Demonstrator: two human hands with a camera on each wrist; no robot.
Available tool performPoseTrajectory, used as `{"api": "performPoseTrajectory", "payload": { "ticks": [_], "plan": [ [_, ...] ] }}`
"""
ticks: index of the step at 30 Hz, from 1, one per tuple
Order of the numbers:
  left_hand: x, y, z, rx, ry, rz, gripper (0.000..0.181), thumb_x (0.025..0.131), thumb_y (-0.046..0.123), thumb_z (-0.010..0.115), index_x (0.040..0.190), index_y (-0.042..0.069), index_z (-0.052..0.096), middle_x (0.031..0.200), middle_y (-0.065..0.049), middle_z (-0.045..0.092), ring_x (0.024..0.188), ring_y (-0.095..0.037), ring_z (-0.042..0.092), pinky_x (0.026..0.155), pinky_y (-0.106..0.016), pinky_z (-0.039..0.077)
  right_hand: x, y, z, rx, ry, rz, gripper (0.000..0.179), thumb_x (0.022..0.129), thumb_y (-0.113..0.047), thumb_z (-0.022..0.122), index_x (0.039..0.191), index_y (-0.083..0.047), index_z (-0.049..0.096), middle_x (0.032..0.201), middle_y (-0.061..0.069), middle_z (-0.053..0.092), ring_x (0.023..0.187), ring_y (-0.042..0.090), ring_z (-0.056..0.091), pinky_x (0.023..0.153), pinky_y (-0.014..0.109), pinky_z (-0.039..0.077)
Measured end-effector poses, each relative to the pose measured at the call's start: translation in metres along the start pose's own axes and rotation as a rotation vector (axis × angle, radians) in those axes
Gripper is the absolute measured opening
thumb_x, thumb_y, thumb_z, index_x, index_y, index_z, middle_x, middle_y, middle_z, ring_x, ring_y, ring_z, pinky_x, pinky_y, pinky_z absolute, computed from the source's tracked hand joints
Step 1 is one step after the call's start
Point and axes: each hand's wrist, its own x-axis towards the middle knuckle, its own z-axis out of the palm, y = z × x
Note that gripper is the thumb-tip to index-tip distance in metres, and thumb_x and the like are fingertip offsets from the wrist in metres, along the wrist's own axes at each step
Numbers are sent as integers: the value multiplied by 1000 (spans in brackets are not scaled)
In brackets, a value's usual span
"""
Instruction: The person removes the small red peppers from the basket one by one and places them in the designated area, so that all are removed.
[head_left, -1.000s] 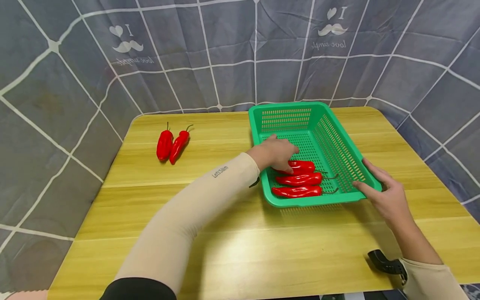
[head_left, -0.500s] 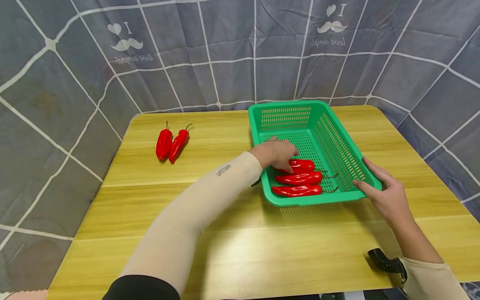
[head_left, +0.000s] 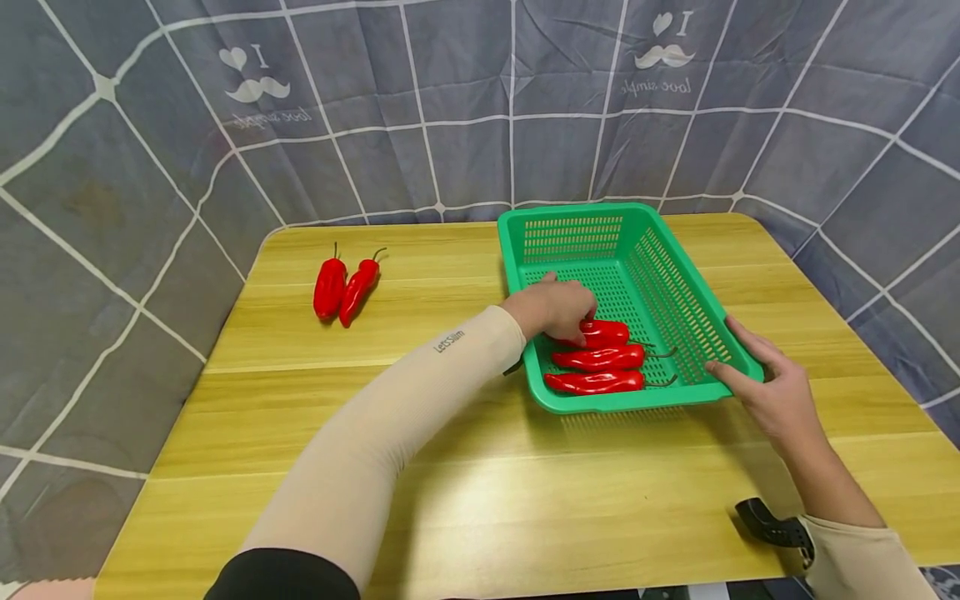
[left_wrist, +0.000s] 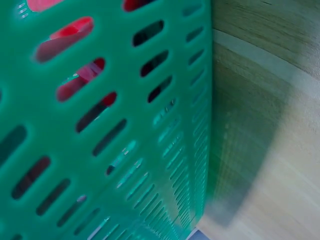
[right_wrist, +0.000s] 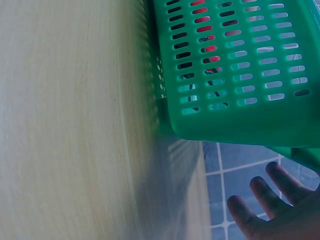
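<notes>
The left arm, in a beige sleeve, extends forward and to the right across the wooden table. The left hand passes over the left rim of the green plastic basket, palm down, and pinches the left end of the far red pepper between thumb and fingers. The right hand grips the basket at its near right corner: thumb over the rim on the inner side, fingers on the outer side. In the right wrist view, three of its fingers are spread apart from one another.

The basket is rectangular, with slotted walls and a perforated floor. It contains three red peppers in a row at the near end: the far red pepper, the middle red pepper and the near red pepper, all with stems to the right. Two further units, the left table pepper and the right table pepper, lie side by side on the table, well apart from the basket, stems directed away from the person.
</notes>
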Motion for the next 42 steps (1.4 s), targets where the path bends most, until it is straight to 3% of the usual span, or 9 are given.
{"api": "performPoseTrajectory", "payload": {
  "ticks": [8,11,24,42],
  "plan": [
    [-2,-1,-2,-41,73,8,33,85,40,67,112,23,61,101,9,57,105,-10,44,111,-44,20,1,-1,-2,-9,1,0,65,88,-27,67,145,-31,36,147,-13,39,98,-18,41,71,2,40],
    [-1,-3,-2,-53,114,8,31,85,40,67,109,22,61,96,8,58,99,-11,46,104,-42,25,0,-2,-2,-14,-5,10,65,88,-30,66,145,-33,35,146,-14,39,102,-16,40,72,1,39],
    [-6,-6,-2,-105,290,-49,43,88,44,62,125,22,58,97,11,64,94,-8,52,89,-35,29,1,-3,-2,-8,-5,6,65,88,-28,66,145,-32,35,148,-7,39,92,-19,46,69,3,43],
    [-24,-17,-18,-319,554,-105,45,87,44,64,124,20,58,102,9,69,93,-6,58,89,-34,31,1,-10,-5,-4,-33,37,64,89,-32,64,145,-38,33,151,-13,33,113,-10,40,73,1,39]
  ]
}}
